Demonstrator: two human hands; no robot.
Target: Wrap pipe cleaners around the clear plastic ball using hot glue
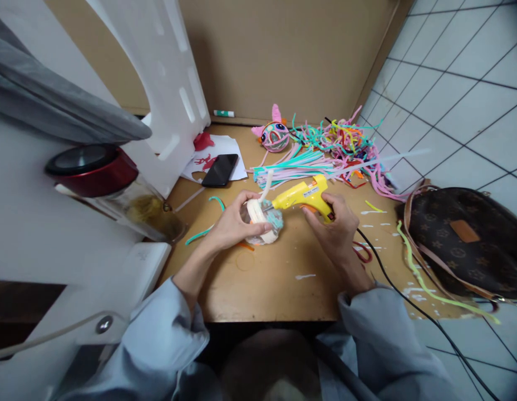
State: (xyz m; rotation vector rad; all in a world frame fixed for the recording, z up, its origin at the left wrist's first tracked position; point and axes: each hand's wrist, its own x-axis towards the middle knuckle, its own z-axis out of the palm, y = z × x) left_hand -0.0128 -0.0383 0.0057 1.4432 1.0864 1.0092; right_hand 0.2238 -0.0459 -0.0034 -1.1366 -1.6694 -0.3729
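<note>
My left hand (237,223) is closed round a small ball (275,221) wrapped in pale cream and light blue fuzzy strips. From its top a cream pipe cleaner (267,185) sticks up. A yellow hot glue gun (298,194) is gripped in my right hand (335,225), its nozzle at the ball's upper side. A long clear glue stick (379,162) juts out of the gun's back. Whether the nozzle touches the strips I cannot tell.
Behind lie bundled pipe cleaners (295,165), a tangled colourful heap (350,139) and a pink decorated ball (275,137). A black phone (220,170) rests on paper. A glass bottle (141,203) stands left, a brown bag (471,239) right. The gun's black cord (387,273) trails over the front edge.
</note>
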